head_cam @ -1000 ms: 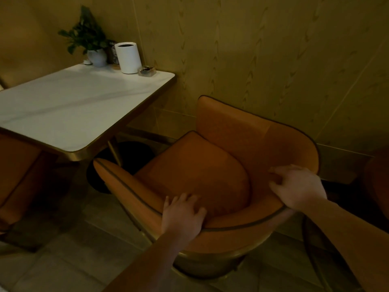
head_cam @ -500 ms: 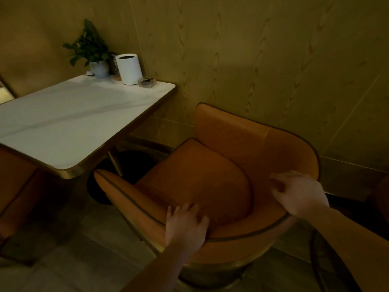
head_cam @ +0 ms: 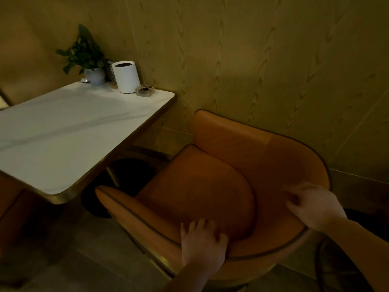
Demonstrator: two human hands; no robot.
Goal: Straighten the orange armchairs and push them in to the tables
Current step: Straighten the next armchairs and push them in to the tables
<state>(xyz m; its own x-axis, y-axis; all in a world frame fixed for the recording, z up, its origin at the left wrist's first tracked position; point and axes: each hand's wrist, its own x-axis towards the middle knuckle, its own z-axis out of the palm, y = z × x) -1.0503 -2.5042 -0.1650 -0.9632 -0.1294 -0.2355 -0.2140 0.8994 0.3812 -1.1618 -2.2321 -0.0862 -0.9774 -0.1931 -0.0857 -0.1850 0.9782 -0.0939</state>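
An orange armchair (head_cam: 200,182) with dark piping stands in front of me, its open side turned toward the white marble table (head_cam: 69,131) at the left. My left hand (head_cam: 202,245) grips the curved backrest rim near its middle, fingers hooked over the inside. Further right on the same rim, my right hand (head_cam: 313,205) holds the backrest with its fingers over the inner face. The chair's near arm tip lies just below the table's gold-edged corner. Only the orange edge of a second armchair (head_cam: 8,203) shows at the far left, beyond the table.
Against the wood-panelled wall, the tabletop carries a potted plant (head_cam: 86,57), a white cylinder bin (head_cam: 126,76) and a glass ashtray (head_cam: 145,90). The table's black round base (head_cam: 124,175) sits under it. A dark metal hoop (head_cam: 328,264) stands by my right arm.
The view has tipped down and shifted, so the table and chair sit lower in frame. Both hands keep their hold on the backrest rim; the chair's arm tip stays by the table corner.
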